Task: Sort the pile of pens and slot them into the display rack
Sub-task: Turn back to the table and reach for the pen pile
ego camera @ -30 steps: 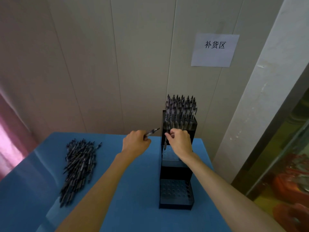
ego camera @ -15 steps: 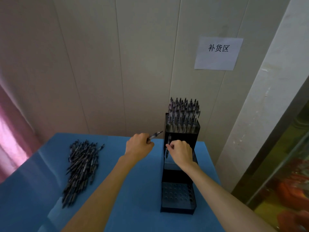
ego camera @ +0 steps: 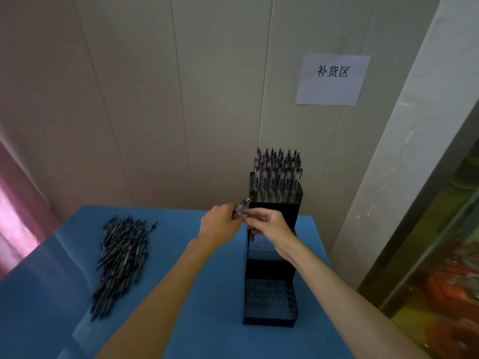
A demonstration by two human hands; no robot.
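A black three-tier display rack [ego camera: 272, 211] stands at the back right of the blue table [ego camera: 194, 320]. Its top tier is packed with upright pens [ego camera: 277, 169]. One pen [ego camera: 252, 236] stands at the left of the middle tier, and the bottom tier [ego camera: 267, 297] shows bare holes. My left hand [ego camera: 220, 224] grips a pen [ego camera: 243, 203] whose tip points up and right. My right hand [ego camera: 270, 226] is just in front of the rack, its thumb and forefinger pinching that same pen. A loose pile of dark pens [ego camera: 121, 257] lies on the left.
A panelled wall rises right behind the table, with a paper sign [ego camera: 333, 79] above the rack. A white pillar [ego camera: 404, 151] stands to the right, past the table's edge. A pink curtain [ego camera: 15, 216] hangs at the far left.
My right hand has let go of the pen it stood in the middle tier. It has moved up and left to meet my left hand at the pen held there.
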